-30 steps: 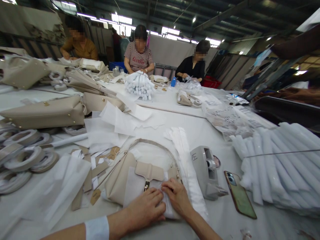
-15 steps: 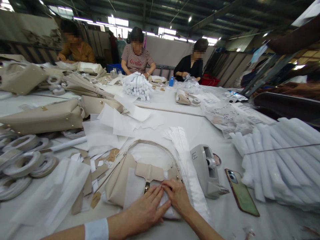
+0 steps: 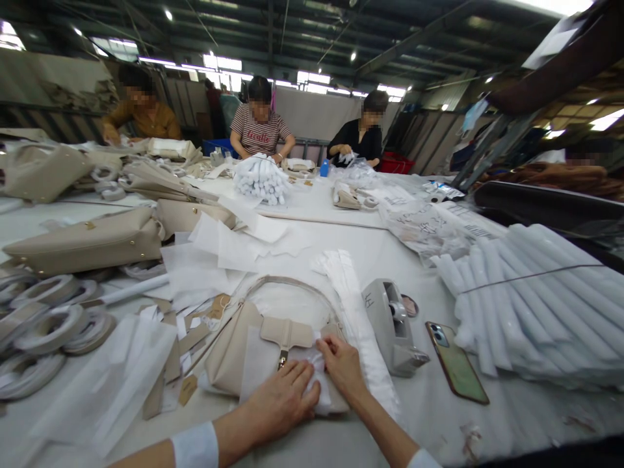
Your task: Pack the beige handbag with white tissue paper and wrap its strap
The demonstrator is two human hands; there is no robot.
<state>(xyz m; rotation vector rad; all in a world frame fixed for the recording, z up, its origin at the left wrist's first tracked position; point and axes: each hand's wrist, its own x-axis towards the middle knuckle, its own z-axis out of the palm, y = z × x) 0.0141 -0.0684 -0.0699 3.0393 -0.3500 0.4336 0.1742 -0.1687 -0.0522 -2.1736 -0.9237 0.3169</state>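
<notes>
A beige handbag (image 3: pixel 234 351) lies on the table before me, its strap (image 3: pixel 280 279) looped away from me. Its flap (image 3: pixel 286 331) ends in a gold-coloured clasp (image 3: pixel 282 359), with thin white paper (image 3: pixel 253 361) across the front. My left hand (image 3: pixel 285 396) rests flat over the bag's lower front, fingers stretched out just below the clasp. To the right of the flap, my right hand (image 3: pixel 341 367) pinches crinkled whitish wrapping (image 3: pixel 319 369) between thumb and fingertips; whether it is paper or plastic I cannot tell.
A grey tape dispenser (image 3: pixel 392 328) and a phone (image 3: pixel 457 363) lie to the right, beside bundled white padding rolls (image 3: pixel 531 305). Flat white sleeves (image 3: pixel 353 305) lie near the strap. Tape-like rings (image 3: pixel 53 328), paper scraps and handbags (image 3: pixel 92 240) fill the left. Several people work across the table.
My right hand has moved slightly up and apart from the left, with crinkled wrapping now showing between them. My left hand has slid a little left. The view has shifted slightly.
</notes>
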